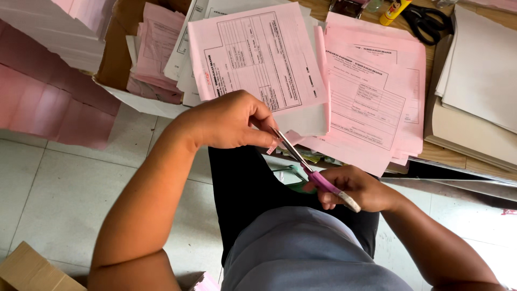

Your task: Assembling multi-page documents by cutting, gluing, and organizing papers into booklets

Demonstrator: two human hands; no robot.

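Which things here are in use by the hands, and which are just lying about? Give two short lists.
In use:
left hand, pinching a small pink scrap
right hand, holding the purple-handled scissors

Lying about:
pink printed forms
black scissors
yellow glue stick
cardboard box
white paper stack
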